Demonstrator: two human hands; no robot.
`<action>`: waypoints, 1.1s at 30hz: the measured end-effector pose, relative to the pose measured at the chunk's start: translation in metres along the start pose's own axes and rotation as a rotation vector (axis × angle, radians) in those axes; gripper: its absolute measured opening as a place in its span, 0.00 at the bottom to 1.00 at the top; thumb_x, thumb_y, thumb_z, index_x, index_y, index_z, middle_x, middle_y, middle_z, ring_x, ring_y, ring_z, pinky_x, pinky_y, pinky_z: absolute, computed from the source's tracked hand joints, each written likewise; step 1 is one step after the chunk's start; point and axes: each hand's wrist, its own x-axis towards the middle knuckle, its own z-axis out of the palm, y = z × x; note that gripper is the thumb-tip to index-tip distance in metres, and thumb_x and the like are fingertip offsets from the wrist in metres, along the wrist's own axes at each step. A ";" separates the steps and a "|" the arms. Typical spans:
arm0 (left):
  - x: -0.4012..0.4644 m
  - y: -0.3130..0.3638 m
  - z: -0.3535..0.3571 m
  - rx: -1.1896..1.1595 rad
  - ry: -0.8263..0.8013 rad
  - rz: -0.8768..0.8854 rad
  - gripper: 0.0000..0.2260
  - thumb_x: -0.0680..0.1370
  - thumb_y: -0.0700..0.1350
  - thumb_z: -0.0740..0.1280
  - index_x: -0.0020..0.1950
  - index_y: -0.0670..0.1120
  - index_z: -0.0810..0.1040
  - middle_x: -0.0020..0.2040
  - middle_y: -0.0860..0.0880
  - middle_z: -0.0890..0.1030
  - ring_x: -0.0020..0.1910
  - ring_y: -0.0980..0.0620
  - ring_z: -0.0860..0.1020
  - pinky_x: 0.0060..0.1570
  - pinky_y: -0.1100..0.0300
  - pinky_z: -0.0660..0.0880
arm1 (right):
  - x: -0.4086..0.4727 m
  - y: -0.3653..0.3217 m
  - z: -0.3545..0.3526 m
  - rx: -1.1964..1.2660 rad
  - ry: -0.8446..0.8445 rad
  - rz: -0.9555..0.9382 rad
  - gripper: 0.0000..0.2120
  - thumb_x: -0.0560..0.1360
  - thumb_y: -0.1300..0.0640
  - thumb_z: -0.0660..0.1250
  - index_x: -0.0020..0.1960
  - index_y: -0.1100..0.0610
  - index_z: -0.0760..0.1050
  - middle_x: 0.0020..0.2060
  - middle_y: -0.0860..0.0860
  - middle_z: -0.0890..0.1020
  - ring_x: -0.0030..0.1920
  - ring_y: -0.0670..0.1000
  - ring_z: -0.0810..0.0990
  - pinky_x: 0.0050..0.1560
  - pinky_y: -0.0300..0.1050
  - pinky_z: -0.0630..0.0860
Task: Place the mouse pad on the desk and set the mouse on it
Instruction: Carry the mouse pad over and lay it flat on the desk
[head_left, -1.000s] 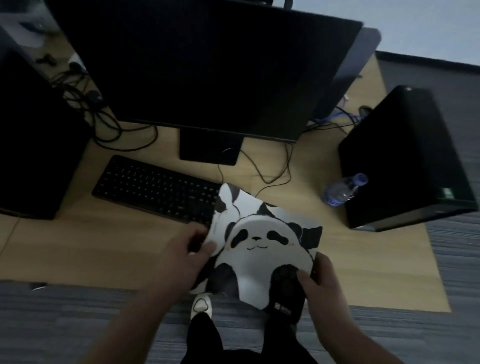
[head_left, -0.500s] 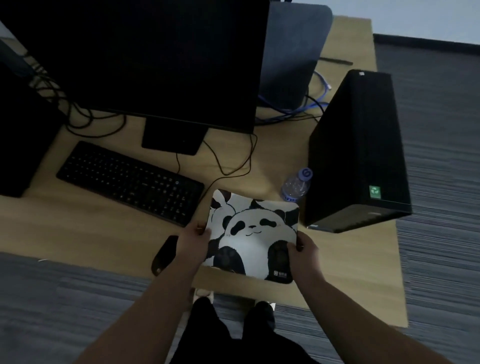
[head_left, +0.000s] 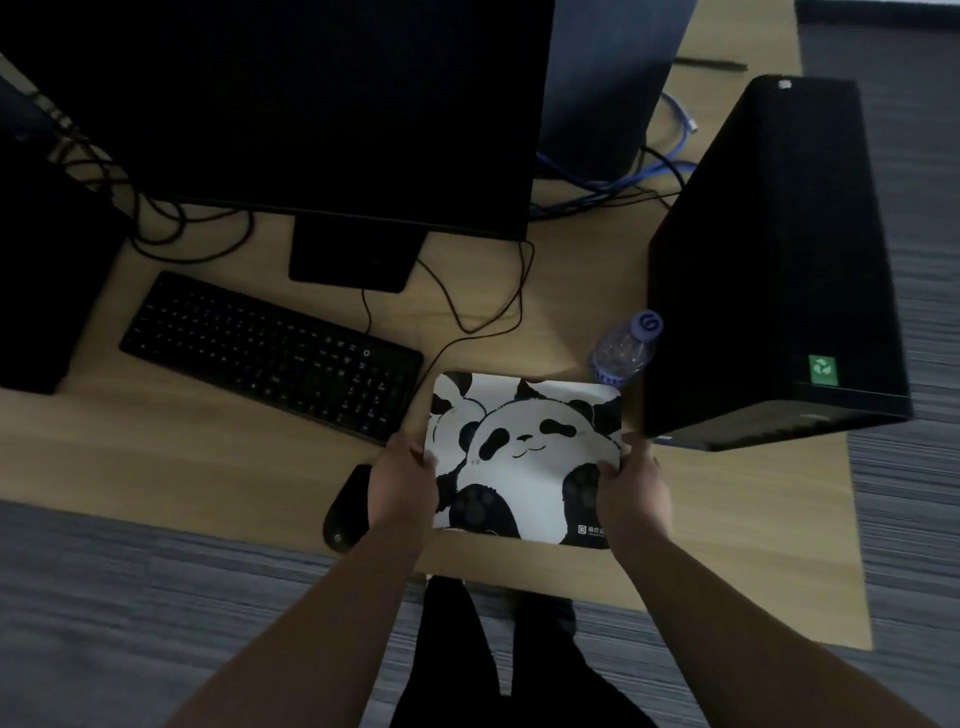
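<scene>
Pad (head_left: 524, 457) gripped at both side edges, low over the near part of the counter (head_left: 156, 447)

We see the left hand (head_left: 402, 486) with its fingers (head_left: 423, 457) clenched on the pad's left edge and the right hand (head_left: 631, 491) with its fingers (head_left: 605, 465) clenched on the right edge; whether the pad lies flat on the wood we cannot tell. The mouse (head_left: 345, 506) sits just left of the left hand, near the counter's front edge, partly hidden by the wrist. The keyboard (head_left: 270, 353) lies to the pad's left, a bottle (head_left: 626, 351) stands just behind its far right corner, and a tower (head_left: 774, 270) stands just right of the pad, behind the right hand. A monitor (head_left: 291, 109) rises behind the keyboard
</scene>
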 end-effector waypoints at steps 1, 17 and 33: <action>0.001 -0.001 0.000 0.007 -0.002 0.012 0.03 0.79 0.43 0.64 0.47 0.44 0.74 0.36 0.50 0.76 0.34 0.52 0.75 0.33 0.59 0.70 | 0.000 0.000 0.001 -0.013 0.007 -0.003 0.19 0.77 0.62 0.59 0.67 0.53 0.65 0.54 0.56 0.77 0.50 0.62 0.79 0.42 0.50 0.72; 0.046 0.039 0.014 0.447 -0.219 0.787 0.29 0.82 0.49 0.53 0.78 0.43 0.46 0.80 0.45 0.48 0.79 0.49 0.45 0.77 0.54 0.44 | 0.023 -0.017 0.025 -0.486 -0.047 -0.259 0.31 0.81 0.47 0.49 0.78 0.58 0.43 0.79 0.56 0.47 0.79 0.54 0.45 0.77 0.50 0.44; 0.071 0.031 0.025 0.337 -0.267 0.698 0.27 0.82 0.49 0.50 0.78 0.44 0.45 0.80 0.47 0.46 0.78 0.54 0.42 0.76 0.57 0.42 | 0.039 -0.036 0.043 -0.243 0.092 -0.059 0.30 0.80 0.51 0.50 0.78 0.61 0.47 0.78 0.59 0.54 0.76 0.58 0.53 0.76 0.52 0.50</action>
